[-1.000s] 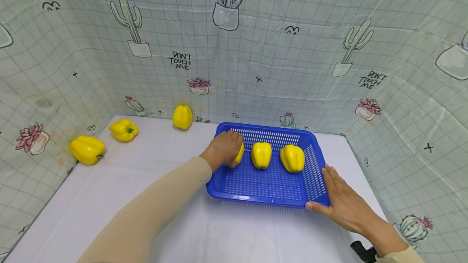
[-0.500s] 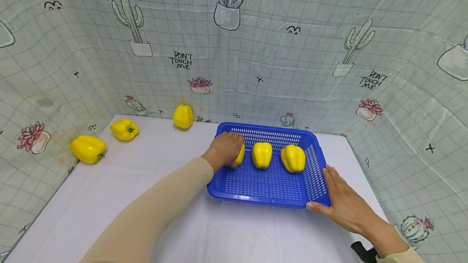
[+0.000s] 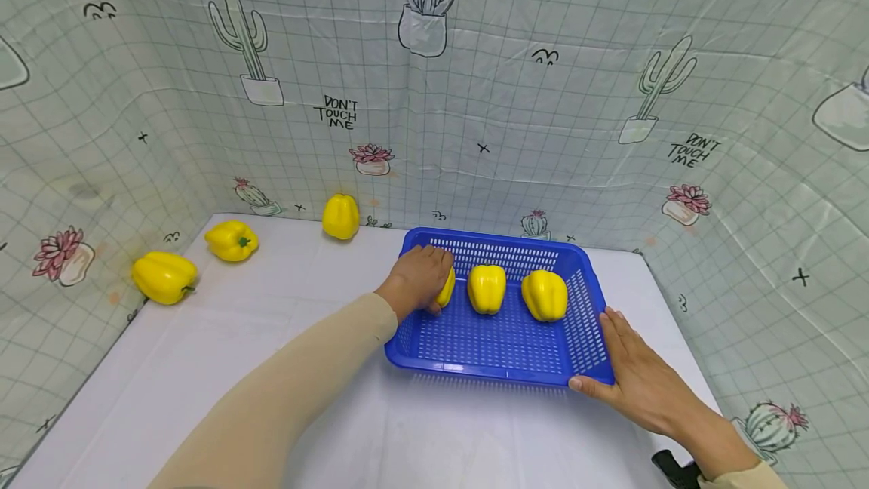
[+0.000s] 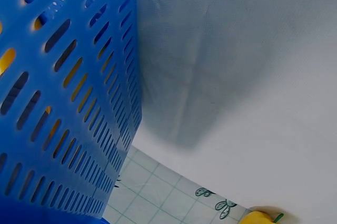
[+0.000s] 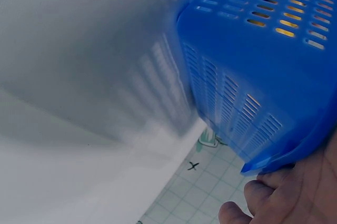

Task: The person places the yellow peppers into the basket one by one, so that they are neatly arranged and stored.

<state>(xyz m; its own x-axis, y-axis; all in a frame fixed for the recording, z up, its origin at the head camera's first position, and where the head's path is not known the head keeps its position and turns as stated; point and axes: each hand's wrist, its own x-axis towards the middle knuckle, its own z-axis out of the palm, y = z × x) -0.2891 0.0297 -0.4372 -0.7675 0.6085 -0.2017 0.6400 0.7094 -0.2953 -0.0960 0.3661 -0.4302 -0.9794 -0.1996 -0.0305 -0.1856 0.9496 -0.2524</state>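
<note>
A blue perforated plastic basket (image 3: 485,343) stands on a white-covered table. Inside it, my left hand (image 3: 417,278) curls over a yellow bell pepper (image 3: 446,289) near the left wall, covering most of it. Two more yellow bell peppers, a middle one (image 3: 486,289) and a right one (image 3: 545,295), sit in a row beside it. At the basket's front right corner rests my right hand (image 3: 641,383), its fingers stretched along the outer side and thumb on the front rim. The right wrist view shows that hand (image 5: 295,195) against the rim. The left wrist view shows the basket wall (image 4: 68,103), not the left hand.
Outside the basket, several yellow things lie at the back and left: an upright bell pepper (image 3: 341,216), another on its side (image 3: 231,241), and a third (image 3: 164,278) near the left edge. A patterned curtain (image 3: 475,96) encloses the table (image 3: 285,266). A black object (image 3: 675,468) sits by the right wrist.
</note>
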